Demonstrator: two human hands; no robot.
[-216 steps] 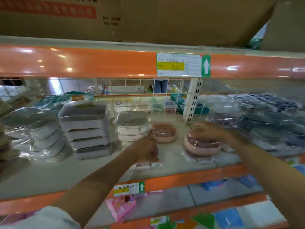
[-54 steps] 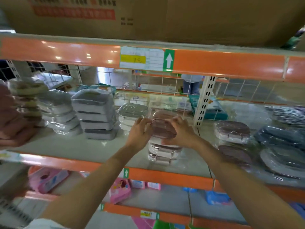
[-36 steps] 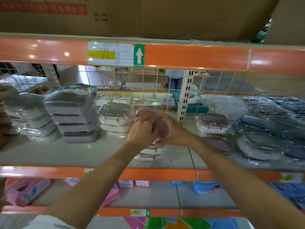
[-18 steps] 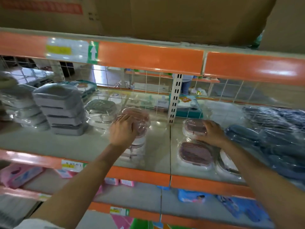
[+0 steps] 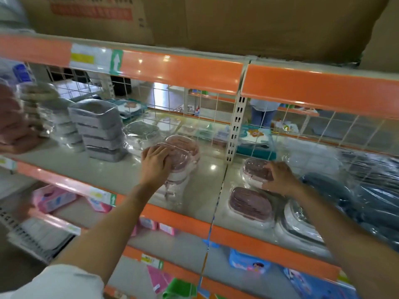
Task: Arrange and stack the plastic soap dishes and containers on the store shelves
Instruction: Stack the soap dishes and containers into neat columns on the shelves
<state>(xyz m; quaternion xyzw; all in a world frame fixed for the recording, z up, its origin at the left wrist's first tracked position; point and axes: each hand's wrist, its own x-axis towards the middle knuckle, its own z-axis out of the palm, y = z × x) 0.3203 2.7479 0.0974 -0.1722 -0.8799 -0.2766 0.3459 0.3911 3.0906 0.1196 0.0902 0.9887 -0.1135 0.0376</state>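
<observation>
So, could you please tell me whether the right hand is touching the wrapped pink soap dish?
Touching: the head view shows the right hand gripping the wrapped pink soap dish.

Both forearms bare, reaching forward and up from bottom of view, spread well apart. Left hand (image 5: 155, 162) palm down, fingers curved forward and close together, wrist straight in line with forearm; white sleeve edge at elbow end. Right hand (image 5: 280, 177) palm down, turned inward to the left, fingers curled, thumb low toward the near side. Right forearm runs diagonally in from lower right corner.
</observation>
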